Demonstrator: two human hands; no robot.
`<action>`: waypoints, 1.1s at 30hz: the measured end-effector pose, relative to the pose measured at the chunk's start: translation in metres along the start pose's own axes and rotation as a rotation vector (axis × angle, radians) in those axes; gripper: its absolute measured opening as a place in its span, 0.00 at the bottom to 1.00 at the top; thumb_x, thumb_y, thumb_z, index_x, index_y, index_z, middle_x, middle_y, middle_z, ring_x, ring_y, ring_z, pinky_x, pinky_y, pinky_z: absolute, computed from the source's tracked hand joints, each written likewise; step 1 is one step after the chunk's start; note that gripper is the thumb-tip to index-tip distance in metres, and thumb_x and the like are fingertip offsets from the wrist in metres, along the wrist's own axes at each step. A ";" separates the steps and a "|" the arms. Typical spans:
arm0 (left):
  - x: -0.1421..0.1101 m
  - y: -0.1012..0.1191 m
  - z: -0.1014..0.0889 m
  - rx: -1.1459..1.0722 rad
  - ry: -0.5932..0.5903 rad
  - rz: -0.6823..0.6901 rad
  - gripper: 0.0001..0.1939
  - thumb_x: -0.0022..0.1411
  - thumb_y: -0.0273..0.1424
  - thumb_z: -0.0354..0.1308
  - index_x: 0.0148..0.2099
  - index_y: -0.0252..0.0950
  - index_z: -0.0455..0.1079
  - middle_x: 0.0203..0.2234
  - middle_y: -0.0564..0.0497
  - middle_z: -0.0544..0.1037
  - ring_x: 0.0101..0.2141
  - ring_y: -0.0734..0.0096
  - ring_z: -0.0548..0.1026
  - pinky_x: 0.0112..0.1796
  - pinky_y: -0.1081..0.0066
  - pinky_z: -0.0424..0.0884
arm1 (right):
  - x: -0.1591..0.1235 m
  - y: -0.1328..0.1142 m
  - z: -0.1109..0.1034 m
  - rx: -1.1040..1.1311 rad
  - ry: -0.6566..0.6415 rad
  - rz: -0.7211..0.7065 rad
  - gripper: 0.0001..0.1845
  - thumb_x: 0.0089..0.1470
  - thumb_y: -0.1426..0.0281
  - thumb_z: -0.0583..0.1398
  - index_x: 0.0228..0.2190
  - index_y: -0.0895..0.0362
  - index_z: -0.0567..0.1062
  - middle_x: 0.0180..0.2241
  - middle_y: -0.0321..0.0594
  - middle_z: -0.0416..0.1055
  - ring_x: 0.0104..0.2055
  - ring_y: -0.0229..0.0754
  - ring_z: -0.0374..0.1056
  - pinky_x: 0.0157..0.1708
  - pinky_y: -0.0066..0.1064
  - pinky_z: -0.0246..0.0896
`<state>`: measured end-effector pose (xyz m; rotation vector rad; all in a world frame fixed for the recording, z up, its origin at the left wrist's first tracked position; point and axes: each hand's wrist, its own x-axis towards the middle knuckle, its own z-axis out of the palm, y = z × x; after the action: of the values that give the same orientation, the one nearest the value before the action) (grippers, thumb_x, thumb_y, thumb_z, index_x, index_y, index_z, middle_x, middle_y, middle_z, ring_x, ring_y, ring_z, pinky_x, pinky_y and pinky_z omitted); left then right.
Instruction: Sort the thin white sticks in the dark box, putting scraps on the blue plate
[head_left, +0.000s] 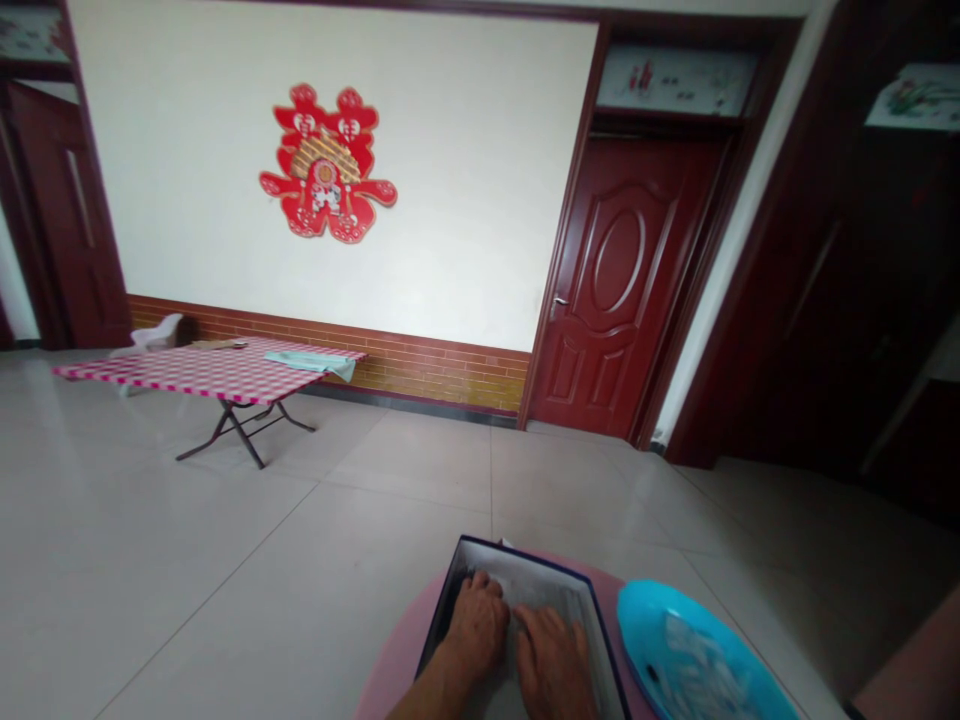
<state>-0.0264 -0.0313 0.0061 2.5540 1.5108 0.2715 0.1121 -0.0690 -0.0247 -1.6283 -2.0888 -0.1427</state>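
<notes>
Left hand: lowered (480, 620) into the box, its fingers bent downward near the box's left wall; whether anything is gripped cannot be told, since the fingertips are blurred.
Right hand: held (553, 655) inside the same box, just beside the left hand, palm down, with the thumb pointed toward it; whether anything is grasped beneath the palm cannot be told.
Box: an open box (525, 560), edged in dark blue and pale inside, is set on a pink surface (405, 640) with a curved edge; its near end is cut off by the bottom of the view, and its contents are partly covered by the hands.
Basin: a bright blue basin (634, 612) is placed just to the right of the box; pale, see-through-looking pieces (705, 665) are held in it, too blurred to be identified. A small dark spot is seen near its left side.
Folding table: a table with a red-and-white checked top (180, 372) is seen well apart, to the left; a pale green cloth (311, 361) is laid near its right end, partly hung over the edge.
Wall: a red ornament (326, 165) is mounted on the white upper part; the lower part is faced in a brick pattern.
Door: a dark red door (619, 260) with an oval panel is seen shut, right of the ornament.
</notes>
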 end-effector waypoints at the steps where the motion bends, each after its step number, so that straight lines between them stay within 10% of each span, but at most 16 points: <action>1: 0.000 0.001 -0.001 0.000 -0.006 -0.003 0.15 0.62 0.29 0.46 0.40 0.34 0.75 0.40 0.39 0.76 0.47 0.51 0.68 0.45 0.55 0.64 | 0.000 0.001 0.001 0.000 0.014 -0.002 0.19 0.55 0.69 0.49 0.43 0.49 0.75 0.44 0.41 0.76 0.49 0.51 0.69 0.50 0.50 0.56; 16: 0.005 -0.002 0.006 -0.056 0.163 -0.185 0.19 0.64 0.25 0.41 0.49 0.35 0.71 0.44 0.43 0.75 0.46 0.57 0.71 0.50 0.60 0.63 | 0.012 0.017 0.001 0.146 0.335 0.055 0.21 0.60 0.59 0.46 0.37 0.54 0.75 0.37 0.47 0.78 0.39 0.49 0.73 0.44 0.41 0.64; 24: 0.007 -0.005 0.008 -0.150 0.345 -0.143 0.24 0.63 0.25 0.42 0.60 0.37 0.62 0.52 0.45 0.72 0.50 0.60 0.68 0.52 0.62 0.63 | 0.014 0.013 -0.003 0.420 0.306 0.282 0.27 0.54 0.46 0.46 0.35 0.52 0.74 0.36 0.45 0.79 0.38 0.48 0.75 0.36 0.35 0.69; 33: 0.008 -0.001 0.007 -0.191 0.412 -0.039 0.16 0.66 0.27 0.45 0.48 0.42 0.72 0.46 0.49 0.75 0.46 0.63 0.70 0.49 0.66 0.63 | 0.012 0.011 -0.006 0.682 0.260 0.408 0.22 0.54 0.51 0.50 0.38 0.52 0.72 0.38 0.43 0.78 0.43 0.47 0.73 0.41 0.33 0.67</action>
<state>-0.0218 -0.0246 -0.0004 2.4133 1.5658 0.9362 0.1225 -0.0575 -0.0172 -1.4567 -1.3558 0.4267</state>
